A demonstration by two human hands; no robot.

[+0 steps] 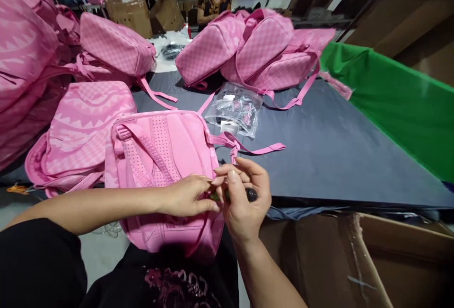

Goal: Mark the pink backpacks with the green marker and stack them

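A pink backpack (189, 147) lies at the table's front edge in front of me, with its shoulder straps and perforated back panel facing up. My right hand (246, 204) is closed around a small tool with a green and black handle (251, 195); its working end is hidden by my fingers. My left hand (189, 195) reaches across the backpack, its fingertips pinched together beside the tool and touching my right fingers. What the left fingers hold is too small to name. A pink webbing strap (260, 149) trails from the backpack's side onto the table.
More pink backpacks lie left (90, 123) and at the back (213, 50). A clear plastic bag of small parts (236, 109) rests on the dark table (340, 156). Right are green cloth (397, 104) and an open cardboard box (400, 242). A person (215, 0) is behind the table.
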